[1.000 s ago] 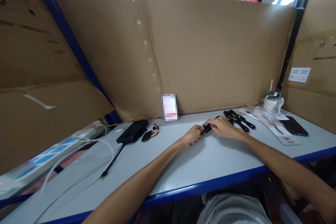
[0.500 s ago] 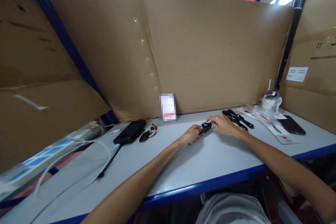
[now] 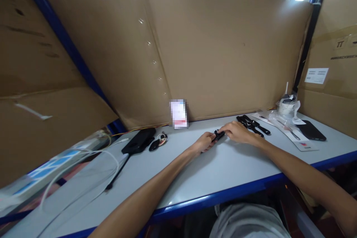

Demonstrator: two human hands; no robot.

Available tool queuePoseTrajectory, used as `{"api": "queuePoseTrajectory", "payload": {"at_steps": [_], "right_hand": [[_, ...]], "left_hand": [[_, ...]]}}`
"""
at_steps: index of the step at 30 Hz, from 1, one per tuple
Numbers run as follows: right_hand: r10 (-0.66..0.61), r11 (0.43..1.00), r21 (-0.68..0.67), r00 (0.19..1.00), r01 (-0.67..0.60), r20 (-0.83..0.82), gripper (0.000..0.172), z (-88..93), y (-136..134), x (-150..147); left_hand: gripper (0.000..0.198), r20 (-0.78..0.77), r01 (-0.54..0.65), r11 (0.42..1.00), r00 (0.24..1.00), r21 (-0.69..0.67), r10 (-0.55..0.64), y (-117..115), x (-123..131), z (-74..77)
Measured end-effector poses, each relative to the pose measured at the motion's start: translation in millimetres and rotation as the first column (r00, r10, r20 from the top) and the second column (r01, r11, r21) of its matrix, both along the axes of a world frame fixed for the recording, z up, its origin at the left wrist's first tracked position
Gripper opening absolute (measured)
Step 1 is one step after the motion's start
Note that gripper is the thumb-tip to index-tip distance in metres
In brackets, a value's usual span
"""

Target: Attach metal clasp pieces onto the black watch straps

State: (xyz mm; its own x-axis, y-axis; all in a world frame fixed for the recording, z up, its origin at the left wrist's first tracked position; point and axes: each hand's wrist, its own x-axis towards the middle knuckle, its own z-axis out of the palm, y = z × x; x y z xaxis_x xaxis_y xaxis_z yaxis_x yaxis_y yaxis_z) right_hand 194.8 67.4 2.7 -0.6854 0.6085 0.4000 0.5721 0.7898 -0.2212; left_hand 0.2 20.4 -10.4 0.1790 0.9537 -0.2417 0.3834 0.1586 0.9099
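Left hand [image 3: 205, 142], in the head view, is closed on a small black piece [image 3: 219, 135] just above the counter [image 3: 237, 167]; the right hand's [image 3: 235, 132] bent fingers are at its far end, whether gripping I cannot tell. Handling looks unfinished, since the piece is not yet set down; how much remains cannot be judged. Glossy, slim black pieces [image 3: 253, 123] lie beyond the right hand, near crinkled clear plastic [image 3: 276, 118] and smooth, flat card [image 3: 305, 146].

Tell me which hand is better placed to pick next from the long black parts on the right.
Probably the right hand: it is nearer the long black parts, while the left hand, farther away, grips a black piece.
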Motion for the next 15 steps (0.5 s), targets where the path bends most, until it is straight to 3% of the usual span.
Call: {"api": "queuePoseTrajectory", "payload": {"at_steps": [4,9,15], "right_hand": [[-0.058,0.997,0.049,0.998,0.059,-0.017,0.039,0.9,-0.8,-1.4],[0.008,0.999,0.049,1.000,-0.009,0.020,0.040,-2.0,-4.4,-5.2],[-0.086,0.996,0.026,0.996,0.085,0.002,0.039,1.2,-3.2,-2.3]], "left_hand": [[0.025,0.002,0.009,1.000,1.000,0.004,-0.009,0.2,0.0,-0.6],[0.026,-0.002,0.020,1.000,1.000,0.018,-0.020,0.0,0.0,-0.7],[0.024,-0.008,0.000,1.000,1.000,-0.005,0.000,0.5,0.0,-0.2]]}}
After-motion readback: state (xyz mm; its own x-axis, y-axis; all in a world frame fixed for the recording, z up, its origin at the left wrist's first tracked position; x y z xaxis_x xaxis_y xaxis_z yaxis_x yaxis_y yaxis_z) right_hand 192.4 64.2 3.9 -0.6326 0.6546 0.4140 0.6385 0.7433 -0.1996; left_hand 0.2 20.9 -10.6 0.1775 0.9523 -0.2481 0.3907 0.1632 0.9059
